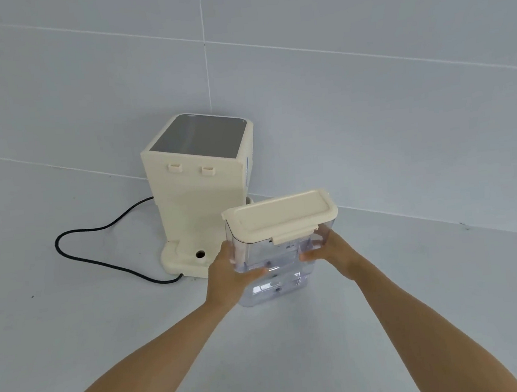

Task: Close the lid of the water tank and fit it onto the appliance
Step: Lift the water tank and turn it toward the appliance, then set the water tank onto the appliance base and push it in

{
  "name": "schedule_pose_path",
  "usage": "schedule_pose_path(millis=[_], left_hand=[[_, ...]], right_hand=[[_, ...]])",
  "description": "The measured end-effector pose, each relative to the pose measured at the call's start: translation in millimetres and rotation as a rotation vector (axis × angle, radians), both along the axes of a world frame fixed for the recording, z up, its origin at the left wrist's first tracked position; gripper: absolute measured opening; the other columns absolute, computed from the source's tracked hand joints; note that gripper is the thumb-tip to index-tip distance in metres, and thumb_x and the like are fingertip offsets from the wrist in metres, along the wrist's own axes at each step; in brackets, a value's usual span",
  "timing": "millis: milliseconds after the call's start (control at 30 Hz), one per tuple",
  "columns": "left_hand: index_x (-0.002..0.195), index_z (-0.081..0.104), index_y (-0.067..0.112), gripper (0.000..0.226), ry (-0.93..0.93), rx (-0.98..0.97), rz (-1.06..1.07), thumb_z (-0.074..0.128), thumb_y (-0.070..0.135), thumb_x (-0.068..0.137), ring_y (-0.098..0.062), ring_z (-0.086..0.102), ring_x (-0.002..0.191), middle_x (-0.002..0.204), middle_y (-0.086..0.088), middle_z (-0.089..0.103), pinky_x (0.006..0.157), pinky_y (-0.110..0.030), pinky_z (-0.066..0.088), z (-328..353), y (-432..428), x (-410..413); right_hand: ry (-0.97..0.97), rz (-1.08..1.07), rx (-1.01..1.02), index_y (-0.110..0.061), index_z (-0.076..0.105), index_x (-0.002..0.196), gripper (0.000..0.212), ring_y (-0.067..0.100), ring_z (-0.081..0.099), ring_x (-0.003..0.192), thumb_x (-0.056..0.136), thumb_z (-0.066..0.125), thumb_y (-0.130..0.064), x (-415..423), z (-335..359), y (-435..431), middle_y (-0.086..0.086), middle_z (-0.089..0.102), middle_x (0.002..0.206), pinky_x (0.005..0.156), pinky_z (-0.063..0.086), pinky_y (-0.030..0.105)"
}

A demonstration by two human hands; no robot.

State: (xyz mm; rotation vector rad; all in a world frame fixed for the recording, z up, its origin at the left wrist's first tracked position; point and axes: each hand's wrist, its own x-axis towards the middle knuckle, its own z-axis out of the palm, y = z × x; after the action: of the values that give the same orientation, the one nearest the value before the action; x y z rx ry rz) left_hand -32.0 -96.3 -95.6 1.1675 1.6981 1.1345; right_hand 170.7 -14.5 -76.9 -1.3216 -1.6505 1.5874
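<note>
The water tank point(272, 263) is a clear, hard-walled plastic box with rounded corners, capped by a cream lid point(279, 216) that lies flat on its rim with a small latch tab at the near edge. It sits just in front of the cream appliance point(200, 185), near the back corner of the pale worktop point(414, 276); whether its base rests on the surface or hangs just above it I cannot tell. The left hand point(228, 275) clasps the left wall with the thumb across the front, and the right hand point(330, 250) clasps the right wall, both closed on the tank. It looks nearly empty, so probably light, but the smooth walls may be slippery; holding low on both sides seems wise, since the lid might pop off. A black cord point(99, 247) trails left from the appliance's base.
</note>
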Motion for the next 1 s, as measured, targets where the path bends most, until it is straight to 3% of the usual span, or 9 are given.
schedule_pose_path(millis=[100,200,367,433,533,633,700,833,1000], left_hand=[[0.093,0.044,0.03,0.069,-0.037,-0.017,-0.052,0.076,0.049,0.035,-0.013,0.043,0.089,0.099,0.003,0.05,0.075,-0.024,0.037,0,2,-9],[0.088,0.04,0.037,0.066,-0.003,-0.02,-0.104,0.077,0.051,0.034,-0.011,0.043,0.089,0.099,0.005,0.049,0.074,-0.02,0.038,6,3,-20],[0.084,0.04,0.045,0.063,0.015,0.002,-0.147,0.075,0.051,0.032,-0.008,0.044,0.093,0.09,0.019,0.048,0.072,-0.004,0.038,36,3,-42],[0.098,0.049,0.038,0.065,0.019,0.029,-0.171,0.083,0.04,0.042,-0.009,0.047,0.101,0.103,0.016,0.055,0.077,-0.002,0.038,51,2,-51],[0.116,0.05,0.007,0.066,0.045,0.048,-0.152,0.082,0.016,0.06,-0.021,0.045,0.125,0.136,-0.013,0.05,0.097,-0.026,0.038,77,3,-71],[0.125,0.045,0.01,0.072,0.045,0.066,-0.191,0.08,0.017,0.062,-0.018,0.038,0.132,0.145,-0.005,0.039,0.104,-0.031,0.034,103,8,-96],[0.128,0.043,0.011,0.073,0.023,0.081,-0.217,0.079,0.015,0.064,-0.012,0.04,0.128,0.137,0.007,0.043,0.102,-0.026,0.033,120,13,-111],[0.109,0.055,0.019,0.048,0.004,0.101,-0.28,0.077,0.01,0.066,0.005,0.058,0.097,0.106,0.023,0.058,0.093,-0.022,0.04,151,17,-140],[0.081,0.052,0.033,0.04,-0.052,0.138,-0.257,0.071,-0.001,0.07,0.018,0.059,0.067,0.065,0.028,0.069,0.063,-0.004,0.044,161,28,-165]], right_hand=[[0.011,-0.057,0.044,-0.033,0.051,0.11,0.067,0.007,0.053,0.103,0.057,0.079,-0.005,-1,-3,-9,-0.01,0.059,0.109,0.08,0.043,0.018],[0.078,-0.091,0.05,-0.033,0.052,0.107,0.065,-0.006,0.052,0.1,0.061,0.075,0.007,-6,-7,-17,-0.015,0.06,0.106,0.067,0.047,0.008],[0.064,-0.138,0.113,-0.029,0.052,0.12,0.076,0.0,0.05,0.117,0.052,0.08,-0.014,-23,11,-24,-0.014,0.061,0.119,0.083,0.045,0.018],[0.049,-0.147,0.167,-0.029,0.052,0.119,0.075,0.006,0.055,0.113,0.05,0.08,-0.019,-33,26,-24,-0.014,0.064,0.114,0.083,0.045,0.021],[0.013,-0.159,0.237,-0.03,0.049,0.12,0.079,0.013,0.055,0.112,0.048,0.083,-0.026,-51,54,-24,-0.015,0.06,0.111,0.093,0.044,0.03],[-0.012,-0.212,0.24,-0.018,0.04,0.129,0.087,0.017,0.046,0.117,0.055,0.085,-0.025,-72,77,-22,-0.012,0.049,0.116,0.089,0.039,0.03],[-0.029,-0.235,0.261,-0.013,0.04,0.13,0.086,0.017,0.045,0.113,0.057,0.083,-0.028,-86,88,-20,-0.006,0.045,0.121,0.085,0.036,0.03],[-0.032,-0.275,0.292,-0.011,0.041,0.129,0.086,0.019,0.045,0.113,0.056,0.083,-0.03,-118,108,-14,0.0,0.046,0.125,0.084,0.037,0.03],[-0.024,-0.291,0.32,-0.014,0.046,0.118,0.075,0.016,0.051,0.11,0.055,0.084,-0.031,-151,128,-7,-0.003,0.055,0.121,0.087,0.041,0.031]])
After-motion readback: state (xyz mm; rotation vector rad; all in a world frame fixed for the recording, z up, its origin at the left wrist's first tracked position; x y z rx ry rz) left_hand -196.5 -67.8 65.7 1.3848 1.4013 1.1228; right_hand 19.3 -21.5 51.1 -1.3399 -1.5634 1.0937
